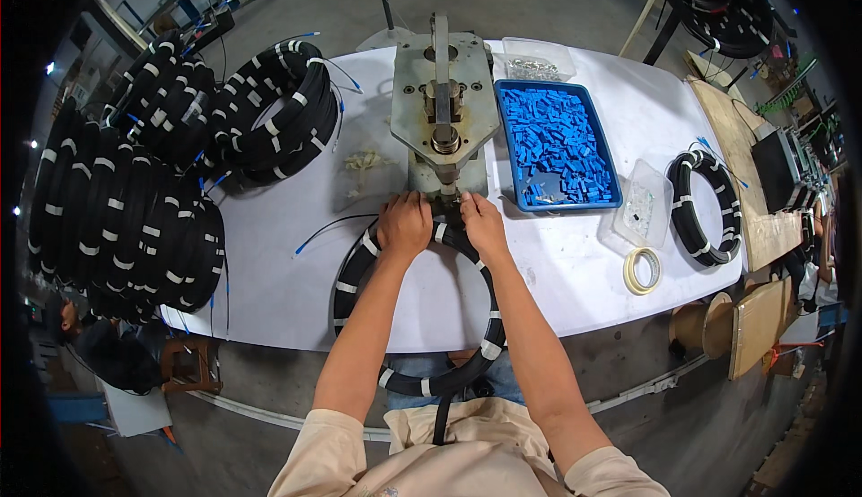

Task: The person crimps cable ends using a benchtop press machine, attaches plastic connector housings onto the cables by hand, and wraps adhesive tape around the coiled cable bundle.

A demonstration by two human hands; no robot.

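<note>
Grey metal, in the form of an upright press [444, 106], is flanked at its near side by the left hand [405, 226] and the right hand [483, 222]. The fingers of both are curled; what lies between the fingertips is hidden, so whether anything is clamped cannot be told. Between the forearms, a round black cable coil banded with white tape [458, 378] is laid across the near edge of the white worktop [557, 281], its far part beside the hands. Right of the press, small blue pieces [552, 138] are held in a blue rectangular tray [575, 206]. Nearer the near edge, a pale-yellow tape roll [641, 290] is seen. By the right edge, another black coil [681, 211] is laid; along the left edge, white-banded black coils [117, 214] are piled.
</note>
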